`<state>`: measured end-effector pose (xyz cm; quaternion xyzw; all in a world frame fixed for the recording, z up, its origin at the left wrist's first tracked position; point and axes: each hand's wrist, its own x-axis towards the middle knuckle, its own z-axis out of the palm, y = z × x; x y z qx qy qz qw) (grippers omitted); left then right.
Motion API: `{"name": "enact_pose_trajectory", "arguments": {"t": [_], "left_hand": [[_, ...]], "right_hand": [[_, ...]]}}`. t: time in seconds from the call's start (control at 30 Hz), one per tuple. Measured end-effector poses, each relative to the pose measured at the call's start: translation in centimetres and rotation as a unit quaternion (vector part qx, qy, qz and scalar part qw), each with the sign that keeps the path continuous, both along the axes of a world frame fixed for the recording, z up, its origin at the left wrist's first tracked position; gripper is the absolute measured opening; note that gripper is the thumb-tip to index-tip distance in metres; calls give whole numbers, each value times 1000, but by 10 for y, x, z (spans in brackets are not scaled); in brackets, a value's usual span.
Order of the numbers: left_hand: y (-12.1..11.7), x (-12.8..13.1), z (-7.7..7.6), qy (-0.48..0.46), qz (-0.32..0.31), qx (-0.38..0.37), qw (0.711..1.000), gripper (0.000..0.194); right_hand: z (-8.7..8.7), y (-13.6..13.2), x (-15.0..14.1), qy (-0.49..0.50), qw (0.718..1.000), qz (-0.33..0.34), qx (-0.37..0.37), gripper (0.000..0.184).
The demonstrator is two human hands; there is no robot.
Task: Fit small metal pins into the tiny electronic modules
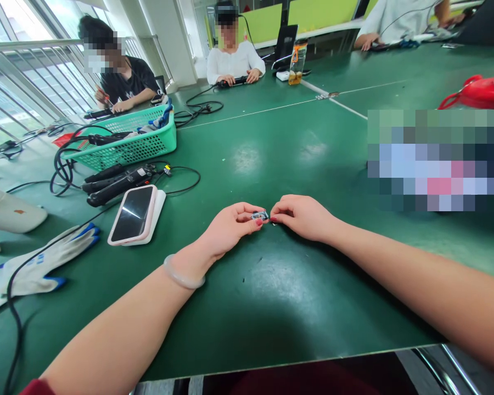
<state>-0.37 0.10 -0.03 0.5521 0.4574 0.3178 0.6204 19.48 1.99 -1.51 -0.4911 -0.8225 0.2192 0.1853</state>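
Thumb and forefinger of the left hand (226, 227) pinch a small part (258, 215) over the green table (214, 329); the grip covers some of it, and its markings are too small to make out. Just beside its right end, the right hand (303, 217) has its fingertips bunched together with a tiny pale speck below them, but whether they grip anything I cannot tell. A pale bracelet (184, 275) circles the left wrist, and a dark red sleeve (37, 387) barely enters the bottom corner.

To the left, a phone (132, 215) lies on a white slab (160, 204), mostly hiding it. Beyond lie black tools (123, 185), their cables hard to trace. A white and blue glove (33, 271) is cut off by the left edge. The mesh basket (148, 145) conceals the lower parts of its contents. At right, a pixelated patch (432, 159) masks whatever lies there, and a red object (483, 92) runs out of frame
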Motion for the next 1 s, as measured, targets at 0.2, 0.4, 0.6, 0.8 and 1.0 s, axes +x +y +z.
{"name": "enact_pose_trajectory", "arguments": {"t": [0.2,0.4,0.6,0.8,1.0], "left_hand": [[0,0,-1,38,-5,15,999,33],[0,1,-2,75,-3,13,997,32],[1,2,-4,81,-9,20,996,30],[0,2,-5,74,-4,19,997,29],[-2,3,-4,86,-21,38,995,27]], "right_hand": [[2,-7,6,-31,998,60,17,13],[6,-5,14,-51,998,25,27,12],[6,-4,13,-108,993,-5,50,16],[13,-14,4,-16,992,-40,114,15],[15,-25,-13,16,992,9,123,15]]}}
